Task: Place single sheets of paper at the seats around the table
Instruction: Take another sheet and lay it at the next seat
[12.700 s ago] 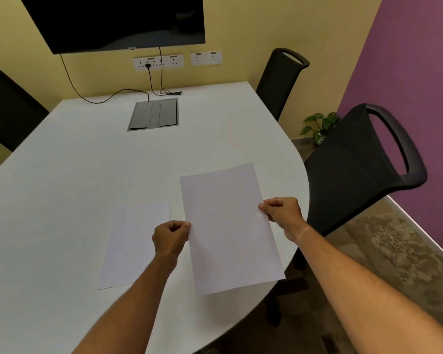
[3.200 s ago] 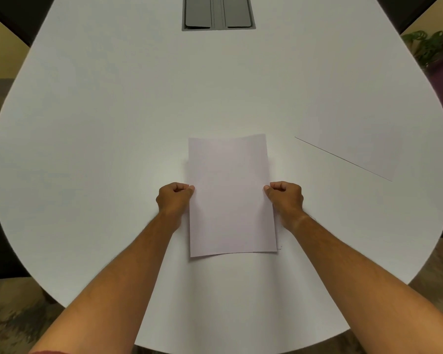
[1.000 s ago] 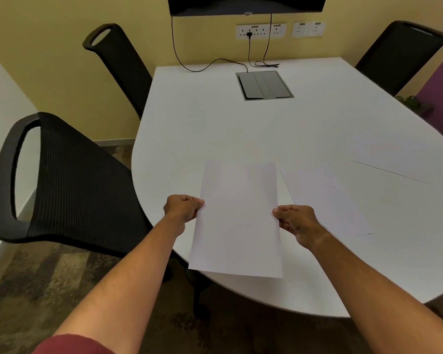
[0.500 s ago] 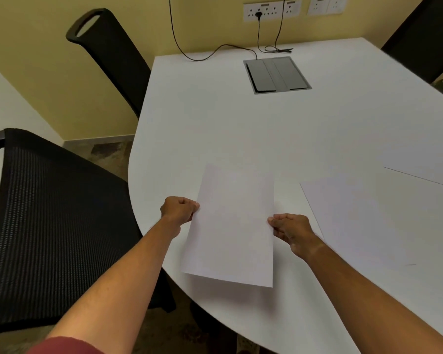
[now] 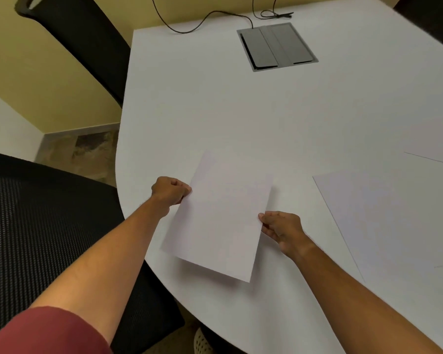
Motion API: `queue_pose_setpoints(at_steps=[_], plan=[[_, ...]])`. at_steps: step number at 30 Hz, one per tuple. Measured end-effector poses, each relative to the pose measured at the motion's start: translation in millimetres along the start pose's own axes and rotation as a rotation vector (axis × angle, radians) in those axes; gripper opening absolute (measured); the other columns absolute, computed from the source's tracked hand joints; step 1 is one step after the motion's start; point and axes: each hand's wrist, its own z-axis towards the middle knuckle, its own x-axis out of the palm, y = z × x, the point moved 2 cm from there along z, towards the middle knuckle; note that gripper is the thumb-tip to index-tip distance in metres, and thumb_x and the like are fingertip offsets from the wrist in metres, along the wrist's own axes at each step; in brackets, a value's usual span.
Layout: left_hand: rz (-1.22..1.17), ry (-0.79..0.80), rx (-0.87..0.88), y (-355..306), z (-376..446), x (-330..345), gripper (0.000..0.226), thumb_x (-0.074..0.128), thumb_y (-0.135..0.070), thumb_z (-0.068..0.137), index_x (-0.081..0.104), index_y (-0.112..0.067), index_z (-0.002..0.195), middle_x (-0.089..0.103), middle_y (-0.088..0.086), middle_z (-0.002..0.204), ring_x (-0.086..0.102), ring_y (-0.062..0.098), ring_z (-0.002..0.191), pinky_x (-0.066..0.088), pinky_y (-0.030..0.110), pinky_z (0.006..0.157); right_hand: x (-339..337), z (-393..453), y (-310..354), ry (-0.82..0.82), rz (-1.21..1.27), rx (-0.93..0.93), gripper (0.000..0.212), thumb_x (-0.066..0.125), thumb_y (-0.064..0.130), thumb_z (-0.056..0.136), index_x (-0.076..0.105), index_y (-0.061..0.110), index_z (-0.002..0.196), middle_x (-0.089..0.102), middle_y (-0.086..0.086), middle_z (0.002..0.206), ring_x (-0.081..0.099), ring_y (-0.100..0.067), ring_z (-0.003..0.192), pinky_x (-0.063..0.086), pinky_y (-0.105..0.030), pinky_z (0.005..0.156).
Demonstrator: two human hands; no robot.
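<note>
I hold one white sheet of paper (image 5: 220,213) just over the white table (image 5: 215,111), near its left curved edge. My left hand (image 5: 170,189) pinches the sheet's left edge and my right hand (image 5: 279,227) pinches its right edge. The sheet is tilted, its near corner casting a shadow on the table. A second sheet (image 5: 384,215) lies flat on the table to the right. The corner of a third sheet (image 5: 440,146) shows at the far right edge.
A black mesh chair (image 5: 36,238) stands close at my left beside the table edge. Another black chair (image 5: 87,42) stands further back on the left. A grey cable box (image 5: 276,46) is set in the table top, with a black cable (image 5: 202,19) running to the wall.
I have moved closer to the table's left side and the held sheet has come lower and further left over the table. The flat sheet lies further right in view.
</note>
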Motion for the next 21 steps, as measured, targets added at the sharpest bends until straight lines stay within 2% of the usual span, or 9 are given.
queue_pose_setpoints(at_steps=[6, 10, 15, 18, 21], plan=[[0.095, 0.059, 0.037, -13, 51, 7, 0.007, 0.074, 0.001, 0.072, 0.076, 0.001, 0.078, 0.076, 0.007, 0.081, 0.071, 0.020, 0.072, 0.060, 0.029, 0.072, 24, 12, -16, -0.098, 0.088, 0.039, 0.011, 0.076, -0.005, 0.078, 0.068, 0.001, 0.084, 0.070, -0.013, 0.088, 0.069, -0.021, 0.079, 0.059, -0.022, 0.056], [0.168, 0.096, 0.050, -21, 74, 9, 0.006, 0.076, -0.002, 0.072, 0.077, -0.002, 0.078, 0.075, 0.007, 0.081, 0.072, 0.021, 0.080, 0.060, 0.034, 0.081, 39, 18, -27, -0.141, 0.133, 0.080, 0.012, 0.076, -0.006, 0.077, 0.068, -0.001, 0.083, 0.071, -0.016, 0.090, 0.070, -0.024, 0.082, 0.060, -0.028, 0.064], [0.252, 0.130, 0.052, -20, 95, 9, 0.013, 0.074, 0.001, 0.070, 0.076, 0.003, 0.083, 0.075, 0.012, 0.086, 0.071, 0.026, 0.086, 0.059, 0.040, 0.086, 54, 23, -42, -0.185, 0.151, 0.106, 0.013, 0.078, -0.007, 0.075, 0.070, -0.005, 0.086, 0.072, -0.021, 0.096, 0.071, -0.027, 0.084, 0.060, -0.032, 0.072], [0.288, 0.134, 0.058, -20, 101, 10, 0.009, 0.074, 0.002, 0.070, 0.076, 0.001, 0.078, 0.074, 0.007, 0.080, 0.069, 0.023, 0.079, 0.060, 0.038, 0.085, 61, 25, -48, -0.219, 0.156, 0.115, 0.013, 0.079, -0.007, 0.074, 0.070, -0.005, 0.084, 0.072, -0.022, 0.098, 0.073, -0.030, 0.087, 0.061, -0.036, 0.077], [0.323, 0.121, 0.080, -20, 105, 14, 0.007, 0.071, 0.001, 0.071, 0.076, 0.000, 0.075, 0.072, -0.004, 0.063, 0.065, 0.014, 0.066, 0.058, 0.030, 0.077, 66, 24, -52, -0.231, 0.159, 0.118, 0.013, 0.078, -0.007, 0.075, 0.070, -0.007, 0.084, 0.072, -0.022, 0.098, 0.074, -0.032, 0.087, 0.061, -0.037, 0.077]])
